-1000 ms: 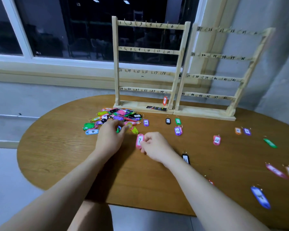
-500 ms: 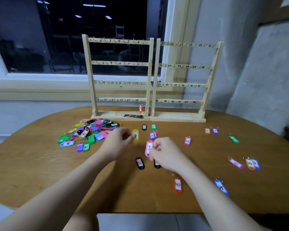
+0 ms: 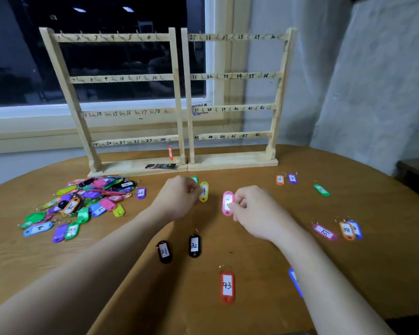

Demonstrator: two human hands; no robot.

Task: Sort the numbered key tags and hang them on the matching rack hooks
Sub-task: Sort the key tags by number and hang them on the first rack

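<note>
The pink tag is pinched at its edge by the right hand, held above the counter; the yellow tag is pinched by the left hand, just beside it; both are well short of the racks; risk: each grip is a fingertip pinch, so a tag may slip or swing off its hook; the pink tag's numeral is blurred, so mis-hanging is possible; upper hook numbers are faint; pile tags overlap, hiding numbers.
</note>
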